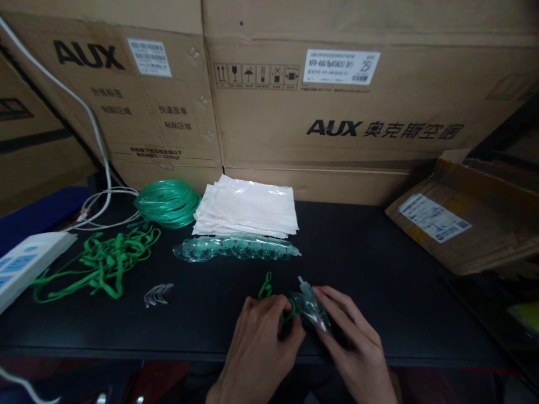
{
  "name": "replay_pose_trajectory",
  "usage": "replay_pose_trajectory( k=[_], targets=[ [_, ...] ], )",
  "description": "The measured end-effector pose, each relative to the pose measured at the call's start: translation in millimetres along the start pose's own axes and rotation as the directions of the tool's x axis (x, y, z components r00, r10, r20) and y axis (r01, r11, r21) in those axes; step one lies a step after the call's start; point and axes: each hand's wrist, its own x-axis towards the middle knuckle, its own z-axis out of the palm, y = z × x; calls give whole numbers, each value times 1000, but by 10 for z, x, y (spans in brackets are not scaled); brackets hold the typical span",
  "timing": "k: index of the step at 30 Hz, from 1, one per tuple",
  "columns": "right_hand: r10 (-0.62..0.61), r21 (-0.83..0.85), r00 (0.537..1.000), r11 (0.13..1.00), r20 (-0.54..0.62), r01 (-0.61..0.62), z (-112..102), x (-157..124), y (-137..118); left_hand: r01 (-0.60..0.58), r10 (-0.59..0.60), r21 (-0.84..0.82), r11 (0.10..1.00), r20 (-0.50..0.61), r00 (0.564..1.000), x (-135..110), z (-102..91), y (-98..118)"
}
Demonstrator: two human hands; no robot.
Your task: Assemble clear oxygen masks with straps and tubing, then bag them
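Near the table's front edge, my left hand [261,339] is closed with thumb and fingers pinched on a green elastic strap [266,287]. A loop of the strap sticks up past the fingers, and more of it shows beside the thumb. Just to the right, my right hand [357,342] is wrapped round a clear greenish plastic mask [312,310] with a pale connector pointing up and away. The strap lies against the mask's left side; whether it is threaded through cannot be seen. Behind the hands lies a row of nested clear green masks [240,247].
White flat packets [248,207] are stacked behind the masks. A coil of green tubing [168,203], a tangle of green straps [112,258] and thin clear strips [158,294] lie left. A white box [29,261] stands far left; a cardboard box [467,213] is at right. Large cartons [269,134] wall the back.
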Motion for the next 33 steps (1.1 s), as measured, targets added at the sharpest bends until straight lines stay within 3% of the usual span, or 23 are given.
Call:
replay_pose_trajectory(
  k=[7,12,20,28,33],
  targets=[
    [64,32,995,997,76,-67,-34,21,78,-11,12,-10,1000,70,997,-9,-4,25],
    [180,99,967,975,181,-200,-20,8,121,-38,39,-26,999,79,996,-14,23,-5],
    [331,144,936,927,120,-346,48,-41,56,-71,74,-44,997,73,995,-18,43,63],
    [406,306,912,863,49,-401,59,33,-5,-135,139,-52,989,81,987,-100,97,26],
    [375,297,917,868,136,-399,4,76,-36,-77,77,-27,997,23,997,-80,78,15]
  ],
)
